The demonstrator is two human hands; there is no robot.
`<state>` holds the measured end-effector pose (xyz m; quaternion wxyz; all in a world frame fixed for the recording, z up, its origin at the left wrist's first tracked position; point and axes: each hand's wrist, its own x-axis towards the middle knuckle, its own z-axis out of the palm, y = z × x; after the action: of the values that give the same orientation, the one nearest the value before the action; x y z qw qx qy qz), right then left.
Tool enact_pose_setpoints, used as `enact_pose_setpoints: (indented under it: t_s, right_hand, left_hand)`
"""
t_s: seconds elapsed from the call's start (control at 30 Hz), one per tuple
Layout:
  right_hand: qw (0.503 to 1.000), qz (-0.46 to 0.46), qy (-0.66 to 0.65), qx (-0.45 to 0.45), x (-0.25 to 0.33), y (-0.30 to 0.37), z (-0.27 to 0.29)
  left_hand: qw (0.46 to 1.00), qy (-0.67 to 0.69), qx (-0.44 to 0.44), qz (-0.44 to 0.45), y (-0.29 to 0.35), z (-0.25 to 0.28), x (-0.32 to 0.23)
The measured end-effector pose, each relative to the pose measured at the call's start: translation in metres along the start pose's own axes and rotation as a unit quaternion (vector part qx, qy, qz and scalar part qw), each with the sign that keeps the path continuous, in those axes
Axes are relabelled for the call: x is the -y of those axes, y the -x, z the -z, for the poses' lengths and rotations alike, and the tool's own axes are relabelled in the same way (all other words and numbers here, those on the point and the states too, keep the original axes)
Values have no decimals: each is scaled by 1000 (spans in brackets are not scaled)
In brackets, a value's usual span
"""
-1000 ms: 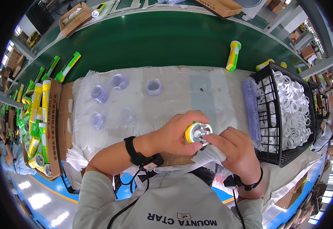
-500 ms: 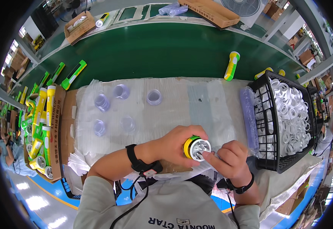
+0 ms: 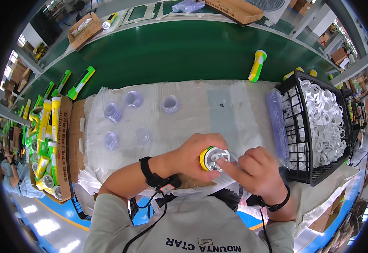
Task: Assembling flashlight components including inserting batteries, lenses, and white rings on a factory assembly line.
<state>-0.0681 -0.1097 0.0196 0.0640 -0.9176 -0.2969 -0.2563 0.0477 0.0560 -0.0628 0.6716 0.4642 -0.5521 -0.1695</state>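
My left hand is closed round a flashlight, its yellow rim and silver reflector facing up. The body is mostly hidden in the palm. My right hand is at the flashlight's right side, the index finger stretched out with its tip at the reflector. Its other fingers are curled, and nothing shows in them. Ahead and to the left, clear plastic rings stand singly and in short stacks on the covered work surface.
At the left, a cardboard box holds several yellow and green flashlights. A black basket of white rings stands at the right, beside a bubble-wrap roll. On the green belt lies another flashlight.
The flashlight and my left hand have shifted slightly left and up. My right hand has swung a little, its index finger now straighter across the reflector.
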Motion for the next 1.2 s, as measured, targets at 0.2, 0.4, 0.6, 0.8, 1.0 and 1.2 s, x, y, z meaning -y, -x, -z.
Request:
enact_pose_setpoints:
  t_s: [0.2, 0.4, 0.6, 0.8, 1.0, 1.2]
  right_hand:
    - [999, -45, -17, -22, 1, 18, -9]
    - [997, -63, -31, -14, 4, 15, -11]
    - [899, -312, -295, -87, -12, 26, -30]
    - [848, -416, -318, -85, -29, 61, -69]
    - [840, -395, -360, -90, -6, 19, -13]
    - [758, -372, -534, -38, -4, -10, 4]
  left_hand:
    - [999, 27, -38, -16, 2, -4, 5]
    - [998, 42, -30, -17, 3, -1, 8]
    - [998, 55, -27, 0, 4, 2, 6]
    - [997, 69, -34, 8, 4, 4, 12]
    - [997, 53, -49, 26, 10, 3, 15]
    - [996, 41, -57, 46, 8, 1, 12]
